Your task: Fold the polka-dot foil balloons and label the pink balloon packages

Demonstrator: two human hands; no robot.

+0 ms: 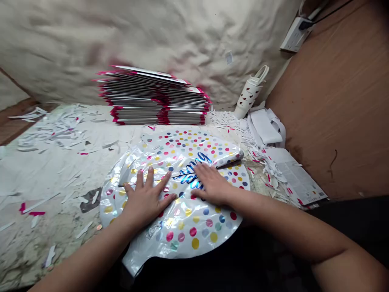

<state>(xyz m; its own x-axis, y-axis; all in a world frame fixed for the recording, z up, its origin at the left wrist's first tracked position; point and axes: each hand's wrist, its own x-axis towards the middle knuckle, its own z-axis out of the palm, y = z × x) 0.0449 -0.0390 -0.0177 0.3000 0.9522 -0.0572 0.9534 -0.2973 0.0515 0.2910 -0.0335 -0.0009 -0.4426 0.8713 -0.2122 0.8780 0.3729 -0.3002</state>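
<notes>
A flat white foil balloon (pixel 190 221) with many coloured dots and shiny blue lettering lies in front of me. Its far part is folded over, and the fold's edge runs across the middle, partly beneath my hands. My left hand (pixel 146 198) rests palm down on the balloon's left half, fingers spread. To its right, my right hand (pixel 212 184) lies flat over the blue lettering with its fingers stretched out, hiding some of the letters. The balloon's near rim overhangs the table's front edge, and a tail sticks out at the lower left.
Behind the balloon stands a tall stack of pink-edged printed packets (pixel 158 101). A white tumbler with hearts (pixel 249 97) and folded white paper (pixel 266 127) are at the back right. Paper scraps (pixel 57 129) litter the table (pixel 94 162). A power strip (pixel 296 34) hangs on the right wall.
</notes>
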